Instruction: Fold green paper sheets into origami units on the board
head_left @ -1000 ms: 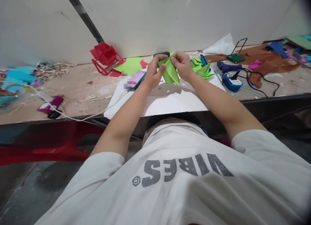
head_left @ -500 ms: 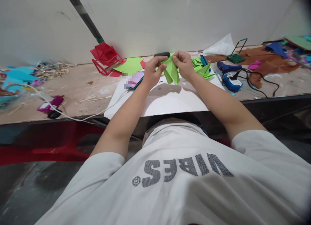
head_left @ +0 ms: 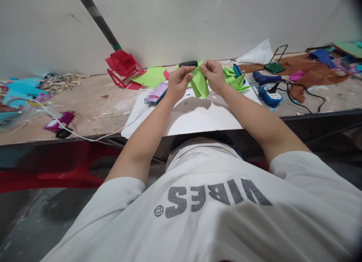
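A folded piece of light green paper [head_left: 200, 84] is held up between my two hands, over a white board [head_left: 198, 116]. My left hand [head_left: 179, 80] pinches its left edge with thumb and fingers. On the other side, my right hand [head_left: 212, 73] grips the upper right edge between thumb and forefinger. More folded green paper pieces [head_left: 236, 82] lie just right of my right hand. A phone [head_left: 158, 93] with a lit screen rests beside my left hand, on the board's left part. Behind my left hand lies a black object [head_left: 189, 63], partly hidden.
A small red chair model [head_left: 124, 65] stands at back left, near loose sticks [head_left: 60, 82]. To the right are a blue glue gun [head_left: 267, 78], a blue power socket [head_left: 270, 96] with a black cord, and brown sheets [head_left: 313, 71]. A white cable [head_left: 85, 138] runs along the front left edge.
Barely anything differs. The fingers of my left hand have shifted slightly on the green paper; my right hand stays in the same place.
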A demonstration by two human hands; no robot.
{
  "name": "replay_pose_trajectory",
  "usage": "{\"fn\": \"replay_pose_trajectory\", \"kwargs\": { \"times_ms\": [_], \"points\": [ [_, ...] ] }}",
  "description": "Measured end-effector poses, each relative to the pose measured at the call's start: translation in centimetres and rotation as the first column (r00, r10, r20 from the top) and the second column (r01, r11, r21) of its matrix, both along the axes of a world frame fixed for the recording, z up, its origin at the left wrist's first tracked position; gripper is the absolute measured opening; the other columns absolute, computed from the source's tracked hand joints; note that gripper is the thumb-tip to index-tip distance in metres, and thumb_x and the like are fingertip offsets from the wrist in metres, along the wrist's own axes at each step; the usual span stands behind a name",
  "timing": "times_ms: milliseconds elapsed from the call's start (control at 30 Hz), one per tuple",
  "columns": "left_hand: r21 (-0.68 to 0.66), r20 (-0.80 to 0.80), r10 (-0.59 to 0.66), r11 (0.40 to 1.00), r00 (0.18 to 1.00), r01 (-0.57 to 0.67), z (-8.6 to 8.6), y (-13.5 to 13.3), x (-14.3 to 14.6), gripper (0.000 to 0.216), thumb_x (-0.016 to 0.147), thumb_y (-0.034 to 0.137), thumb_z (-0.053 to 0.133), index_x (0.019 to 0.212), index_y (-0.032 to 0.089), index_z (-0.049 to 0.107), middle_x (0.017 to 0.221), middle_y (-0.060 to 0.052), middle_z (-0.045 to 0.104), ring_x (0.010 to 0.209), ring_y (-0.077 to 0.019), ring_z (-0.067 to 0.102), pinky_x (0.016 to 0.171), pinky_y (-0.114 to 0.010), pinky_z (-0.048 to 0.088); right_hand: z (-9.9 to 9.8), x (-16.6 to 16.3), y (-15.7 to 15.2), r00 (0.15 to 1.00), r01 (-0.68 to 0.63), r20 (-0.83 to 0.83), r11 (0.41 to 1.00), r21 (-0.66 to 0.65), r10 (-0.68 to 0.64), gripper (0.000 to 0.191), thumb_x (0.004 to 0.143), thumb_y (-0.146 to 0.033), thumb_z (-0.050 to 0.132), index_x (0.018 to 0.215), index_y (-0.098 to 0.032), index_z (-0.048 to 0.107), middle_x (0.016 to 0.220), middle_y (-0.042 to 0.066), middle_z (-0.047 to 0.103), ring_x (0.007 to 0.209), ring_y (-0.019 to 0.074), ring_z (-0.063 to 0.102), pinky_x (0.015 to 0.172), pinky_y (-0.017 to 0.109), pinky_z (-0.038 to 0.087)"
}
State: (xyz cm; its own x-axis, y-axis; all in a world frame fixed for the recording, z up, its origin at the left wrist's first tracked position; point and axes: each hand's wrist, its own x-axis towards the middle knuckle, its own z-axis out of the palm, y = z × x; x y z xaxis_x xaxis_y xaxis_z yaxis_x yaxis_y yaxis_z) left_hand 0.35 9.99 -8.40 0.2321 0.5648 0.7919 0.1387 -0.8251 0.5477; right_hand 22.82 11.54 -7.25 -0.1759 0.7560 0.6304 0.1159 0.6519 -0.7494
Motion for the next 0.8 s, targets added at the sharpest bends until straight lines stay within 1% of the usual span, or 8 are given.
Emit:
{"fn": "replay_pose_trajectory", "kwargs": {
  "times_ms": [100,200,267,467,533,633,700,800],
  "points": [
    [0.024,0.005,-0.002,1.0,1.0,0.002,0.1,0.0,0.0,0.072,0.103,0.094,0.07,0.125,0.029,0.088,0.107,-0.011,0.087,0.121,-0.0388,0.089,0.12,-0.064,0.069,0.0,0.0,-0.1,1.0,0.012,0.009,1.0,-0.002,-0.012,0.075,0.096,-0.103,0.071,0.087,-0.031,0.052,0.081,0.002,0.062,0.093,0.0277,0.071,0.092,0.048,0.069],
    [0.046,0.024,-0.002,0.999,1.0,0.001,0.2,-0.1,0.2,0.072,0.102,0.094,0.072,0.124,0.028,0.089,0.107,-0.011,0.088,0.117,-0.0379,0.09,0.118,-0.064,0.071,-0.2,0.1,0.1,0.999,0.022,0.023,1.0,0.019,-0.023,0.078,0.099,-0.107,0.063,0.087,-0.031,0.048,0.079,0.0,0.057,0.087,0.0231,0.063,0.089,0.043,0.065],
    [0.038,0.025,0.015,0.999,1.0,-0.016,0.1,-0.2,0.3,0.072,0.101,0.094,0.074,0.123,0.028,0.09,0.109,-0.01,0.088,0.115,-0.037,0.09,0.113,-0.062,0.073,-0.4,0.1,0.3,0.999,0.033,0.03,0.998,0.045,-0.035,0.078,0.101,-0.106,0.059,0.087,-0.031,0.046,0.081,0.0,0.056,0.087,0.0219,0.059,0.09,0.042,0.063],
    [0.008,0.01,0.099,0.995,0.995,-0.099,0.1,-0.9,0.6,0.074,0.101,0.096,0.072,0.119,0.027,0.092,0.107,-0.01,0.087,0.111,-0.0338,0.09,0.104,-0.054,0.073,-0.8,0.1,0.3,0.994,0.071,0.071,0.986,0.149,-0.082,0.069,0.111,-0.095,0.055,0.09,-0.03,0.048,0.091,0.003,0.06,0.096,0.0268,0.064,0.105,0.05,0.064],
    [0.001,0.003,0.135,0.991,0.991,-0.135,0.3,-1.4,0.7,0.066,0.101,0.089,0.079,0.114,0.026,0.092,0.103,-0.009,0.087,0.104,-0.0312,0.089,0.101,-0.05,0.073,-0.8,0.0,-0.1,0.991,0.072,0.097,0.98,0.184,-0.091,0.064,0.114,-0.091,0.052,0.092,-0.031,0.049,0.093,0.004,0.06,0.096,0.0278,0.063,0.106,0.053,0.063],
    [-0.037,-0.007,0.21,0.977,0.978,-0.21,0.7,-2.4,1.1,0.048,0.098,0.072,0.092,0.108,0.025,0.091,0.09,-0.007,0.084,0.093,-0.0272,0.085,0.093,-0.043,0.07,-0.8,-0.4,-1.0,0.986,0.073,0.135,0.976,0.206,-0.102,0.054,0.119,-0.08,0.054,0.095,-0.03,0.051,0.095,0.005,0.064,0.096,0.0285,0.064,0.109,0.055,0.063],
    [-0.063,-0.002,0.248,0.967,0.969,-0.248,1.0,-3.2,1.5,0.039,0.098,0.063,0.094,0.106,0.025,0.09,0.084,-0.005,0.081,0.088,-0.0258,0.083,0.089,-0.04,0.068,-0.7,-0.6,-1.6,0.983,0.071,0.151,0.973,0.221,-0.106,0.049,0.12,-0.074,0.054,0.097,-0.03,0.053,0.098,0.006,0.067,0.098,0.0287,0.066,0.11,0.055,0.063],
    [-0.083,-0.001,0.288,0.954,0.957,-0.288,1.3,-4.0,2.0,0.033,0.101,0.057,0.092,0.1,0.024,0.088,0.085,-0.005,0.081,0.088,-0.0256,0.081,0.088,-0.038,0.065,-0.5,-1.0,-2.4,0.979,0.078,0.162,0.965,0.249,-0.12,0.049,0.121,-0.075,0.05,0.1,-0.031,0.055,0.1,0.006,0.068,0.099,0.029,0.067,0.109,0.054,0.063]
  ]
}}
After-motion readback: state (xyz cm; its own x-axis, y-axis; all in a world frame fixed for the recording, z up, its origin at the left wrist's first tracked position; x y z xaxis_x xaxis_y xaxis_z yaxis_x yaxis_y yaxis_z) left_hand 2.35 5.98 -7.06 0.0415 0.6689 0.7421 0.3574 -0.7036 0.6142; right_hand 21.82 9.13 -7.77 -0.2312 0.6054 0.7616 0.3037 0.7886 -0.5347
